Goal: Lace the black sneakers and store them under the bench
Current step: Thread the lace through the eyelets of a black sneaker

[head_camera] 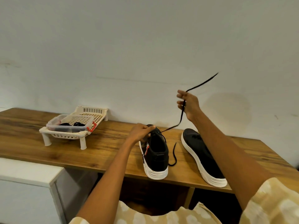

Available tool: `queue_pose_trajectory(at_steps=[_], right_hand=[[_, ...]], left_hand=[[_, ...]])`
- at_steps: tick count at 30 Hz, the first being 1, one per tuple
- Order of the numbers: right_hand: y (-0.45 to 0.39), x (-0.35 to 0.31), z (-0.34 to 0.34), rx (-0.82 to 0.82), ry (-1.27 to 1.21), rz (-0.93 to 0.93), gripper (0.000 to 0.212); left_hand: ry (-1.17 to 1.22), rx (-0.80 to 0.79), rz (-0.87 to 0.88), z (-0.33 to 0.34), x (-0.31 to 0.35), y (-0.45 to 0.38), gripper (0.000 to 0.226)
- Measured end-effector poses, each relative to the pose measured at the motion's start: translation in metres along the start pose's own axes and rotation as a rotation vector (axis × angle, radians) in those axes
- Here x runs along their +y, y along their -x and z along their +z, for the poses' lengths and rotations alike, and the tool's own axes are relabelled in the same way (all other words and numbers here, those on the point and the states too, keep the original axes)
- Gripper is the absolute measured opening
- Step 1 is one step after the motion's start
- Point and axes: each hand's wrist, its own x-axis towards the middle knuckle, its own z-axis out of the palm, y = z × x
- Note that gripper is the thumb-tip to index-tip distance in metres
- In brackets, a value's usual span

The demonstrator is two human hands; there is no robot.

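Observation:
Two black sneakers with white soles stand on the wooden bench top [100,143]. The left sneaker [156,156] has its heel toward me; my left hand [142,132] grips its tongue and eyelet area. A black lace [181,117] runs from its eyelets up through my raised right hand [188,105], which pinches it; the free tip whips up to the right. The lace's other end [174,155] lies on the bench between the shoes. The right sneaker [202,156] is partly hidden by my right forearm.
A cream plastic rack on short legs [64,135] stands at the bench's back left, carrying a clear lidded box [69,122] with dark items inside. A white cabinet [29,183] sits at lower left. Open dark compartments [161,196] lie under the bench. A wall stands close behind.

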Motion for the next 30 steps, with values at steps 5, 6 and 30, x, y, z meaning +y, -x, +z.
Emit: queue_pose_trajectory(at_steps=[5, 6, 30], right_hand=[[0.020, 0.052, -0.001, -0.080, 0.559, 0.268, 0.027], [0.023, 0.061, -0.001, -0.119, 0.682, 0.307, 0.026], [0.042, 0.081, 0.023, -0.392, 1.371, -0.253, 0.020]], left_hand=[[-0.089, -0.078, 0.057, -0.003, 0.003, 0.003, 0.020], [-0.053, -0.067, 0.052, -0.003, 0.003, 0.003, 0.019], [0.874, 0.147, -0.018, 0.003, -0.001, -0.002, 0.020]])
